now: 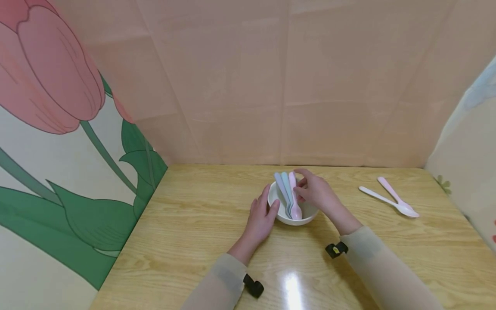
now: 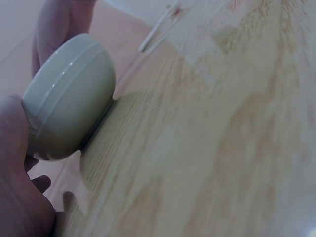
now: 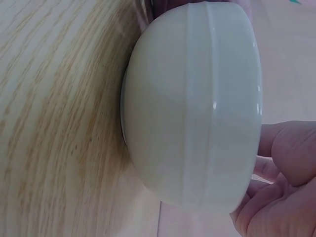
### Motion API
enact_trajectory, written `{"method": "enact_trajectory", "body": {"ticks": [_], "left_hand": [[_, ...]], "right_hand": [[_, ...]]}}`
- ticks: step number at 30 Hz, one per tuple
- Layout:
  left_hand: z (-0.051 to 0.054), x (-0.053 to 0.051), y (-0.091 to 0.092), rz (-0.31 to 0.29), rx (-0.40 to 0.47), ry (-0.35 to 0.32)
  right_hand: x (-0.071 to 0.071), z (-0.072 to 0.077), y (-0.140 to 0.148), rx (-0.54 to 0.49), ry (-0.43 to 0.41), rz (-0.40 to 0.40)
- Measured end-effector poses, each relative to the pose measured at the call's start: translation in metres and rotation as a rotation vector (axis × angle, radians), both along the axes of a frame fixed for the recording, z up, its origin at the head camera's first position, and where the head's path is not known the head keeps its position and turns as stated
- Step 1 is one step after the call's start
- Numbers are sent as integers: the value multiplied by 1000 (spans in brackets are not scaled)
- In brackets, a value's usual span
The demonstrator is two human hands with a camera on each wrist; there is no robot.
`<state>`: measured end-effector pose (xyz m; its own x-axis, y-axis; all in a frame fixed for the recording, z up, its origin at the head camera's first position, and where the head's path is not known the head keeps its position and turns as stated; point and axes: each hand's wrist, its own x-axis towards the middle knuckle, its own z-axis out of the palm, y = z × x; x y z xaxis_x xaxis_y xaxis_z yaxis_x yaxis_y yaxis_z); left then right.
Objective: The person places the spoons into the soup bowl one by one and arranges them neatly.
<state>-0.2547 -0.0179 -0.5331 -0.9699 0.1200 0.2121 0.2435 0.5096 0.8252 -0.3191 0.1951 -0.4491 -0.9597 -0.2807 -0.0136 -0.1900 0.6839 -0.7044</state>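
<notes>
A white bowl (image 1: 296,221) stands on the table; its outer side fills much of the right wrist view. Three spoons lean in it, bowl ends down: a lavender spoon (image 1: 280,181), a light blue spoon (image 1: 286,180) and a pink spoon (image 1: 296,212). At the bowl's left side my left hand (image 1: 260,217) grips it, thumb by the rim and fingers around the outside. My right hand (image 1: 315,189) pinches the pink spoon's handle between thumb and index finger over the right rim. In the right wrist view, the bowl (image 3: 197,108) hides the spoons.
To the right on the wooden table (image 1: 186,241), a white spoon (image 1: 377,196) and another pink spoon (image 1: 389,188) lie crossed near their bowl ends. A pinkish cloth backdrop (image 1: 240,99) rises behind the table's far edge. Tulip-printed sheeting (image 1: 58,77) hangs at the left.
</notes>
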Motion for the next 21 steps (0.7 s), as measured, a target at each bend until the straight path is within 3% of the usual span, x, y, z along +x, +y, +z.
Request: {"method": "enact_trajectory", "body": {"ticks": [8,16,21], "left_hand": [[1,1,1,16,9,-29],[-1,1,0,16,1,-16],[-1,0,0,19,0,-5]], "right_hand": [[8,6,6,-39,17,-43],[17,4,14,-123,116,-65],[22,5,20,-172,130,-84]]}}
